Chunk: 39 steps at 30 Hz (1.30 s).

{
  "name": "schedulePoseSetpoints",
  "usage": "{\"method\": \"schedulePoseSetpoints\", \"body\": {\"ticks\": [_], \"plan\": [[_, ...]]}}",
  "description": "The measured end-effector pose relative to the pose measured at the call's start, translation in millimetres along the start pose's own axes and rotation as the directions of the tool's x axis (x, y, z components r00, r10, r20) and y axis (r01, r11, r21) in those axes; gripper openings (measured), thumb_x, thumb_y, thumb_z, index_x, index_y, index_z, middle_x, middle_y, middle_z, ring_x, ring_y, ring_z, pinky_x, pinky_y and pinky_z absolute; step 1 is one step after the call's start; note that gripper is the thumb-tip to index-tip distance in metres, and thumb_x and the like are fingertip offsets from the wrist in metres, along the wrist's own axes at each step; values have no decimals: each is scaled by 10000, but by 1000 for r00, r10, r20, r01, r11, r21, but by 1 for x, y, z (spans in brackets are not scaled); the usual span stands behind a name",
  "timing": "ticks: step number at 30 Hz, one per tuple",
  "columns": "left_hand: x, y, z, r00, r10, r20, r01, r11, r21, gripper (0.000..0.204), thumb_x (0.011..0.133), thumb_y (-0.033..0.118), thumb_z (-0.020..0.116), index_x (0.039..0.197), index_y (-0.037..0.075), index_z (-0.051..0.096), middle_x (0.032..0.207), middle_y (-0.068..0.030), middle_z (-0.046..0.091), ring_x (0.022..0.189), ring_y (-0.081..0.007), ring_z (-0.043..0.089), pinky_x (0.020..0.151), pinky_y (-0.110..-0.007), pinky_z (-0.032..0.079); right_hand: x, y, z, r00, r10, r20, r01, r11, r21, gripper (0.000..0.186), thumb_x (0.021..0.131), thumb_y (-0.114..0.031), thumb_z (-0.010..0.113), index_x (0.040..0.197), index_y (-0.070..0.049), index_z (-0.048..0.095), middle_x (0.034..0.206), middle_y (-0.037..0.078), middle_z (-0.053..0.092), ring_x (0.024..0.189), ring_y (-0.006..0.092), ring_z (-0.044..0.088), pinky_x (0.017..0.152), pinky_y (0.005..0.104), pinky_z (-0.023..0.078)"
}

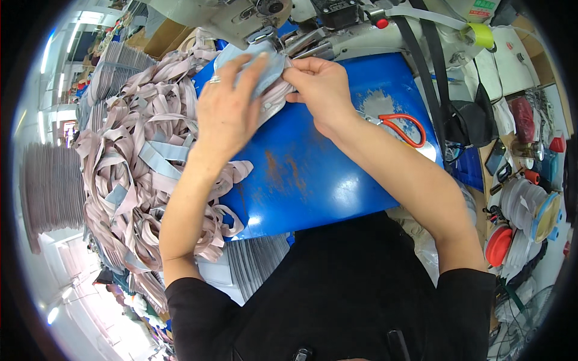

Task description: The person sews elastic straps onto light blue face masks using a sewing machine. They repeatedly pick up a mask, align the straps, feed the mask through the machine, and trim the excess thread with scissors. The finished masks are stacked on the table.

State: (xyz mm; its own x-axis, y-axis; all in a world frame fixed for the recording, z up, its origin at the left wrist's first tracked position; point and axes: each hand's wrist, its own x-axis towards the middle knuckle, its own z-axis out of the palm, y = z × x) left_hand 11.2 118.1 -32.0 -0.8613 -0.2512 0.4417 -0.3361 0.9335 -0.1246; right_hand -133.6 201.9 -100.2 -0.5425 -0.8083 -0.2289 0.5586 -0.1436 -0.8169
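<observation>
A light blue fabric piece (274, 67) with pinkish banding (272, 101) along its lower side lies under the sewing machine's presser foot (263, 35). My left hand (227, 111), a ring on one finger, rests over the fabric with its fingers spread and slightly blurred. To the right of the foot, my right hand (324, 87) pinches the edge of the same fabric between thumb and fingers. The machine head (238, 18) stands just beyond both hands, and the needle point is hard to make out.
Red-handled scissors (402, 129) lie on the blue work surface (325, 180), right of my right forearm. A big heap of pink and light blue strips (141, 174) crowds the left side. Black straps (430, 72) hang at the right, near a cluttered side table with a phone (496, 156).
</observation>
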Motion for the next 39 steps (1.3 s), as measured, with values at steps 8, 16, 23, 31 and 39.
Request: {"method": "schedulePoseSetpoints", "body": {"ticks": [8,16,23,31,39], "plan": [[-14,-12,-58,935,23,355,-111,967,229,784,875,25,614,1574,361,498,892,-86,555,677,-277,665,583,-401,566,-5,5,21,992,-88,-88,56,947,-316,323,829,-44,756,1133,47,693,930,61,691,817,119,623,717,299,491],[16,-22,-83,851,260,457,-383,902,199,730,832,-7,648,1489,310,633,951,-109,567,737,-282,665,663,-407,574,-23,-16,-12,995,67,68,-48,967,-248,312,858,-100,760,1161,-23,753,962,25,688,839,129,651,720,305,529],[33,-16,-92,805,276,525,-435,876,207,588,854,45,639,1411,226,696,989,-118,578,774,-268,695,679,-387,574,-18,-18,-14,979,150,135,-137,985,-101,325,890,-109,778,1199,-13,759,995,25,730,871,99,656,759,292,538],[46,-2,-83,820,198,537,-387,883,264,433,865,105,665,1295,121,720,999,-141,619,803,-293,728,703,-393,581,-1,-5,-5,988,136,75,-137,990,13,226,923,-107,790,1122,-12,738,1013,51,751,920,123,689,813,329,568],[40,43,-70,828,40,559,-258,912,318,406,846,85,681,1245,8,683,965,-145,670,748,-284,749,650,-368,601,0,2,-5,989,101,112,-116,984,135,225,944,-81,766,1149,2,725,1029,62,750,925,134,694,827,330,578]]}}
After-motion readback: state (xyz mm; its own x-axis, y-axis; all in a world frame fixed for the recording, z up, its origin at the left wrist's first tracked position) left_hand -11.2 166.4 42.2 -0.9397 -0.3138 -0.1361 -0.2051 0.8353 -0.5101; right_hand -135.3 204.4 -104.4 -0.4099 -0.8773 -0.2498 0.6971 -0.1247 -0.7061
